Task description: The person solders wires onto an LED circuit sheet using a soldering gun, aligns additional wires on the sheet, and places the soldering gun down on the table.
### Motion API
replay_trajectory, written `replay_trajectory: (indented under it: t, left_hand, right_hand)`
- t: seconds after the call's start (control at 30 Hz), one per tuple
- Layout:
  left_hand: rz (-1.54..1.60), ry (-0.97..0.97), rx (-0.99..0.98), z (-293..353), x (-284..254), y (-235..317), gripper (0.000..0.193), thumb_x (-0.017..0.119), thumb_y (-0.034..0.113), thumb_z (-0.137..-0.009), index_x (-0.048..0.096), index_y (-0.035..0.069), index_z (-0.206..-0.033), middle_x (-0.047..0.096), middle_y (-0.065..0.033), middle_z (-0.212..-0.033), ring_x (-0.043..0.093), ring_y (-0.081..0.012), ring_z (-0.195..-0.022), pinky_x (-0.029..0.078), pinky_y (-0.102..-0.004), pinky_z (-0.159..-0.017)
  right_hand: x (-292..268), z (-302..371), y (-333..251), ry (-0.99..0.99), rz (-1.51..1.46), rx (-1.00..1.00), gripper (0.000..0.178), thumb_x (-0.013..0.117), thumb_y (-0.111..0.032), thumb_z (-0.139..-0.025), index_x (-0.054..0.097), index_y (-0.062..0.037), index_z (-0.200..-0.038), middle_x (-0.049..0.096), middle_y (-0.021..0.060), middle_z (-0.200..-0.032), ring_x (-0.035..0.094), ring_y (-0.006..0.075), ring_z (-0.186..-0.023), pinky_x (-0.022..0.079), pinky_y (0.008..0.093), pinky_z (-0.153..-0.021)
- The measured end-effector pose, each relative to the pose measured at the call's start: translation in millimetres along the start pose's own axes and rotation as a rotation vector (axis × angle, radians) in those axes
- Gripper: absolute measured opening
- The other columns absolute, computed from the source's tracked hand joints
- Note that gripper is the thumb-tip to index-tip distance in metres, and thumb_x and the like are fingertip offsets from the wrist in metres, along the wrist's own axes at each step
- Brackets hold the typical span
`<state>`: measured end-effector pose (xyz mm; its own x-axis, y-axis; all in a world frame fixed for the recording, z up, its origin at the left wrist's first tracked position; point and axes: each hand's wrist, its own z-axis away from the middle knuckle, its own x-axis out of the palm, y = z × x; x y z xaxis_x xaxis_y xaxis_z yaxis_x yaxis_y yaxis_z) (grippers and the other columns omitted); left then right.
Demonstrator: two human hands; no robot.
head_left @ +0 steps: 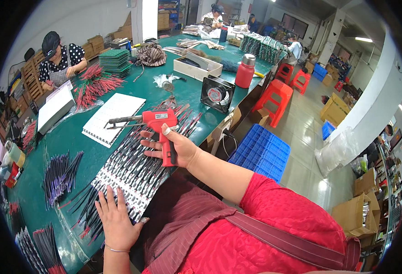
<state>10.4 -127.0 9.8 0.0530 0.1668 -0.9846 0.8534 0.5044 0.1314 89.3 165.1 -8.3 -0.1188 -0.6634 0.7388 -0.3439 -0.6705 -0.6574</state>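
Observation:
A red soldering gun [160, 121] with a metal tip pointing left is in my right hand [183, 147]. My thumb, with white tape on it, lies along the gun's body, and the other fingers reach past the handle. Beneath it lies a row of small white boards [115, 160] with dark and red wires running out from them. My left hand [118, 223] rests flat on the near end of that row, its fingers stretched out. Just beyond the gun, a spiral-bound sheet [112, 114] lies on the green table [80, 137].
A small black fan [218, 95], a red bottle [245, 71] and a white box [196, 68] stand toward the far right. Purple-and-black wire bundles [61, 178] lie to the left. Across the table a person [59, 59] works beside red wires [96, 86]. A blue crate [260, 153] sits beside the table.

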Motion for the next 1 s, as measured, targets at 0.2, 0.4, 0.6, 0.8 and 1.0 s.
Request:
replay_trajectory:
  t: [0.2, 0.4, 0.6, 0.8, 1.0]
  left_hand:
    - [0.011, -0.096, -0.019, 3.7, -13.4, -3.3, 0.116, 0.091, 0.039, -0.059, 0.032, -0.004, -0.149, 0.022, -0.0267, -0.159, 0.017, -0.0468, -0.148, 0.012, -0.0577, -0.12]
    - [-0.049, -0.023, 0.112, 2.1, -18.0, 19.8, 0.118, 0.084, 0.055, -0.063, 0.031, -0.005, -0.149, 0.021, -0.0295, -0.159, 0.015, -0.0473, -0.149, 0.009, -0.0587, -0.12]
    - [-0.111, 0.021, 0.032, 3.7, 5.5, 11.3, 0.111, 0.078, 0.055, -0.07, 0.03, -0.001, -0.152, 0.022, -0.0275, -0.16, 0.017, -0.0469, -0.148, 0.01, -0.0589, -0.12]
    - [-0.141, 0.031, 0.084, 5.3, 7.1, 9.3, 0.088, 0.06, 0.059, -0.085, 0.037, 0.006, -0.152, 0.025, -0.0256, -0.159, 0.02, -0.0462, -0.148, 0.011, -0.0592, -0.12]
    - [-0.102, 0.073, 0.144, 8.1, 5.9, 10.3, 0.064, 0.056, 0.05, -0.091, 0.052, 0.013, -0.144, 0.033, -0.023, -0.157, 0.025, -0.0452, -0.146, 0.014, -0.0593, -0.119]
  right_hand:
    - [-3.1, 1.0, 3.9, 0.015, -0.031, -0.004, 0.049, 0.055, -0.047, -0.101, 0.049, -0.0189, -0.141, 0.059, 0.0042, -0.133, 0.057, 0.0244, -0.12, 0.049, 0.0475, -0.099]
    - [-7.2, 0.9, 4.0, 0.007, -0.015, -0.016, 0.061, 0.058, -0.049, -0.098, 0.041, -0.017, -0.147, 0.052, 0.0095, -0.141, 0.052, 0.0287, -0.129, 0.044, 0.0495, -0.107]
    - [-7.4, -0.8, 4.2, 0.011, -0.017, 0.003, 0.056, 0.057, -0.048, -0.099, 0.046, -0.0176, -0.144, 0.055, 0.0064, -0.139, 0.054, 0.0237, -0.126, 0.047, 0.0474, -0.104]
    - [-7.7, 0.8, 2.4, 0.038, 0.014, 0.003, 0.054, 0.057, -0.049, -0.099, 0.047, -0.0179, -0.142, 0.057, 0.0043, -0.137, 0.056, 0.0219, -0.122, 0.049, 0.0452, -0.101]
    - [-6.8, 2.6, 3.2, 0.02, -0.001, -0.005, 0.054, 0.056, -0.048, -0.099, 0.047, -0.0177, -0.143, 0.058, 0.0038, -0.134, 0.057, 0.0213, -0.121, 0.051, 0.0439, -0.099]
